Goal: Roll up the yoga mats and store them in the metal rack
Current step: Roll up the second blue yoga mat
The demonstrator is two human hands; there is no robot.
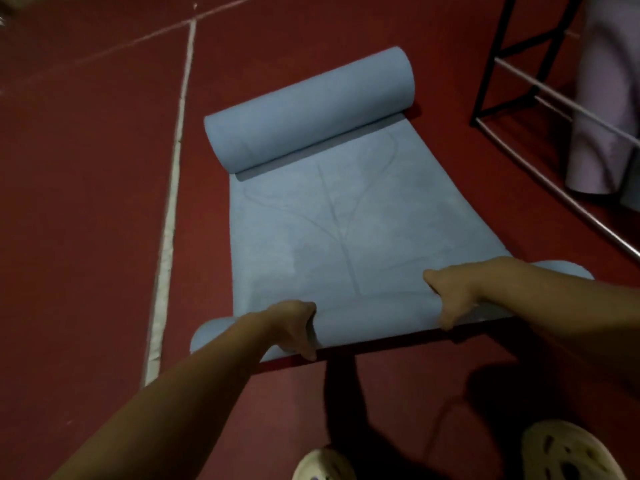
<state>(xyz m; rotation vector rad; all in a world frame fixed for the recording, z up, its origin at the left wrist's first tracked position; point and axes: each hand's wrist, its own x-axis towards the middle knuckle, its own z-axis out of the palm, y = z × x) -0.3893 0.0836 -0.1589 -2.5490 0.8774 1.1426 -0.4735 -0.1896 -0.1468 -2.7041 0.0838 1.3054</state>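
Both hands, left hand (294,323) and right hand (450,292), gripping near edge of blue mat (329,237). Far end rolled, middle flat. Not yet in rack (519,98).

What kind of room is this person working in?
Probably a gym or exercise studio: a dark red floor with white painted lines, a half-rolled blue yoga mat, and a black metal rack holding a rolled lilac mat.
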